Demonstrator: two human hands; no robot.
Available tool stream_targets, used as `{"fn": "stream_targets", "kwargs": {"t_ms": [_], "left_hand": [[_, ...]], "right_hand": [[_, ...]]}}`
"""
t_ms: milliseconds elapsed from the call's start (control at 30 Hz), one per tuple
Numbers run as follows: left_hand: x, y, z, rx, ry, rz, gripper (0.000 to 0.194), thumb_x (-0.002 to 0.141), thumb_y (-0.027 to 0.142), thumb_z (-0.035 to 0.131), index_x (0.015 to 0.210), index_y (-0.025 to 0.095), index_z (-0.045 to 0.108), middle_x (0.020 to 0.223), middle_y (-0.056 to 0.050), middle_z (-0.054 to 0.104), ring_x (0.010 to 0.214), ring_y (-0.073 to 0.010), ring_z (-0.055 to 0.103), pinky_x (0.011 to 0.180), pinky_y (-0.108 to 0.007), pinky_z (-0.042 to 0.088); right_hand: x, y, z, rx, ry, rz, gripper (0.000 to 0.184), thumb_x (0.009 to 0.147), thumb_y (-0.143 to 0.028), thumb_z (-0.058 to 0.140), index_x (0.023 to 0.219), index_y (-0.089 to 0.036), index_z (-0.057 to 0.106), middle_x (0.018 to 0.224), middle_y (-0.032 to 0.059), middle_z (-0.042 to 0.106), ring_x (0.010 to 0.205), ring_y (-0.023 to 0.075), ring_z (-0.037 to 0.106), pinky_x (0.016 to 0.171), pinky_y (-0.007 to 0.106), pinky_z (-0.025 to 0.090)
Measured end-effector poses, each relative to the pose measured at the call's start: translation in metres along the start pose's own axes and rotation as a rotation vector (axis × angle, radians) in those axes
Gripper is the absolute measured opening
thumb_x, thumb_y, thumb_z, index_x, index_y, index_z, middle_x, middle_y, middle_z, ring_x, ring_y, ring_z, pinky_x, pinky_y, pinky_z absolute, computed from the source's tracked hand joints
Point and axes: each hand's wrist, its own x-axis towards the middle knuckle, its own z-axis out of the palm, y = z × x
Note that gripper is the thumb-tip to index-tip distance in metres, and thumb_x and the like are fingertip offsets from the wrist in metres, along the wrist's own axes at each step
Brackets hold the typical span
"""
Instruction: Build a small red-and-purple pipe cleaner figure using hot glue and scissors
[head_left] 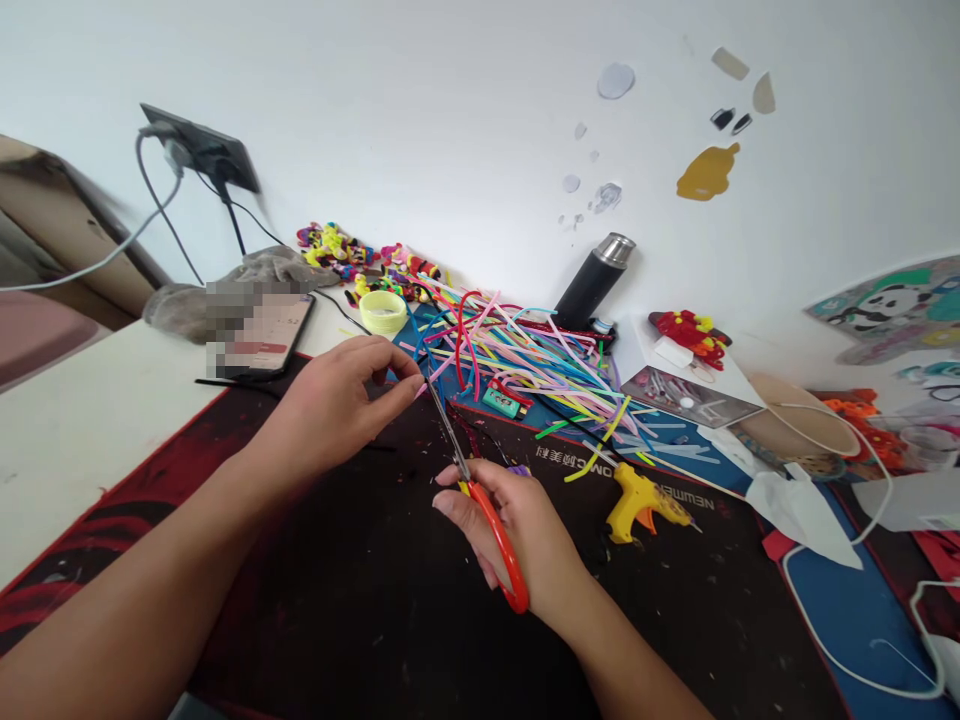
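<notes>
My right hand (506, 520) is closed round scissors (495, 535) with red-orange handles, their blades slanting up and to the left. At the blade tips, the thumb and forefinger of my left hand (352, 385) are pinched together. Whatever they hold there is too small and dark to make out. Just beyond both hands lies a tangled heap of colourful pipe cleaners (540, 350). A yellow glue gun (645, 503) rests on the dark mat (360, 600) to the right of my right hand.
Left of the heap are a roll of yellow tape (382, 312), small fuzzy figures (337, 248) and a phone (274, 335). A black thermos (596, 280) leans by the wall. On the right stand a white box (690, 385) and a white cable (817, 620).
</notes>
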Motion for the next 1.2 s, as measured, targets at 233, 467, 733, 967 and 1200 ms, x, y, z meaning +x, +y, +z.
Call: {"fn": "stream_targets", "kwargs": {"t_ms": [233, 467, 733, 967, 1200], "left_hand": [[0.0, -0.003, -0.001, -0.011, 0.07, -0.099, 0.033, 0.098, 0.054, 0.066, 0.105, 0.024, 0.077, 0.094, -0.003, 0.079, 0.081, -0.0236, 0.065, 0.078, -0.034, 0.049], [0.002, -0.006, 0.006, -0.001, 0.043, -0.054, 0.029, 0.098, 0.051, 0.066, 0.102, 0.025, 0.078, 0.099, -0.004, 0.081, 0.086, -0.0241, 0.069, 0.075, -0.035, 0.05], [0.003, -0.014, 0.019, 0.004, 0.016, 0.002, 0.026, 0.1, 0.047, 0.063, 0.103, 0.024, 0.077, 0.102, -0.005, 0.081, 0.094, -0.0259, 0.073, 0.083, -0.037, 0.053], [0.011, 0.028, 0.013, 0.112, -0.14, 0.292, 0.025, 0.102, 0.037, 0.057, 0.093, 0.027, 0.079, 0.09, -0.005, 0.079, 0.088, -0.0261, 0.071, 0.084, -0.036, 0.056], [0.051, 0.044, 0.071, 0.301, -0.499, 0.416, 0.037, 0.101, 0.013, 0.048, 0.114, 0.02, 0.082, 0.114, -0.013, 0.083, 0.108, -0.0285, 0.076, 0.103, -0.041, 0.059]], "right_hand": [[-0.003, -0.019, -0.01, 0.085, 0.084, -0.028, 0.055, 0.088, -0.069, 0.079, 0.11, -0.019, 0.073, 0.044, -0.0113, 0.046, 0.031, 0.0097, 0.042, 0.033, 0.018, 0.03], [-0.007, -0.03, -0.038, 0.155, 0.293, -0.2, 0.05, 0.096, -0.066, 0.072, 0.108, -0.017, 0.074, 0.049, -0.0099, 0.049, 0.032, 0.0093, 0.045, 0.036, 0.02, 0.037], [-0.006, -0.031, -0.067, 0.189, 0.438, -0.326, 0.052, 0.099, -0.066, 0.071, 0.114, -0.016, 0.073, 0.055, -0.0095, 0.051, 0.034, 0.0091, 0.046, 0.036, 0.021, 0.037], [-0.006, -0.03, -0.077, 0.226, 0.453, -0.344, 0.054, 0.1, -0.068, 0.069, 0.111, -0.016, 0.073, 0.056, -0.0089, 0.051, 0.036, 0.0089, 0.047, 0.036, 0.021, 0.037], [-0.005, -0.032, -0.074, 0.276, 0.425, -0.349, 0.054, 0.099, -0.07, 0.069, 0.109, -0.018, 0.072, 0.053, -0.0094, 0.051, 0.034, 0.0097, 0.047, 0.034, 0.021, 0.036]]}}
